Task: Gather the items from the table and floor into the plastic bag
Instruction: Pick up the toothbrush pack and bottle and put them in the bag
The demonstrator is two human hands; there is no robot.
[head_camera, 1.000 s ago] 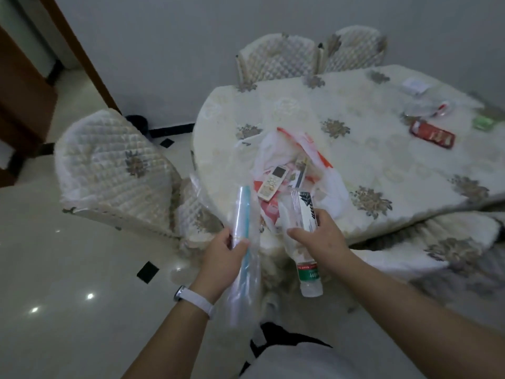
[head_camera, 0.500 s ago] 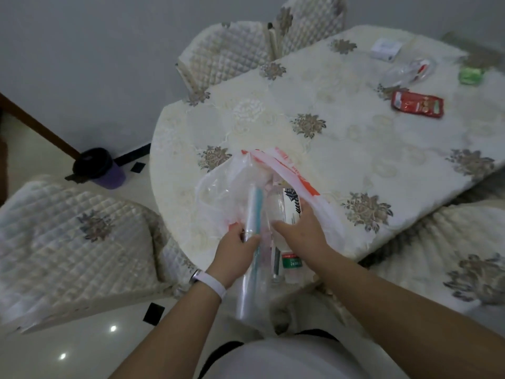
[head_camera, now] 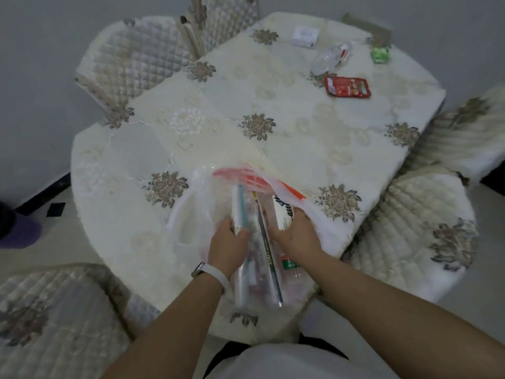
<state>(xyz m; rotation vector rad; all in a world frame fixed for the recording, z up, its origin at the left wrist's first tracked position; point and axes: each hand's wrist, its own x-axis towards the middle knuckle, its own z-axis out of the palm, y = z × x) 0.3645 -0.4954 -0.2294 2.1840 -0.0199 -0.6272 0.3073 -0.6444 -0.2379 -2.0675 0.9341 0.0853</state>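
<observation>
- The plastic bag lies open at the near edge of the table, in the middle of the frame. It is white with red print
- The left hand grips a clear roll with a blue stripe and pokes it into the mouth of the bag
- The right hand has its fingers curled round a bottle and holds it at the mouth of the bag too
- A long dark stick lies between the two hands. It is blurry there, so I cannot tell if it is all the way inside the bag
- I think the job is about half done, with these things going in now
- Four things wait far from the bag, at the upper right of the frame: a red packet, a crumpled clear wrapper, a green thing and a small white box
- The table has a cream cloth with brown flower shapes on it
- Quilted chairs stand round it, one at the upper left, one at the right and one at the lower left
- A grey wall is behind, and a pale shiny floor shows at the left with a dark bin at the left edge
</observation>
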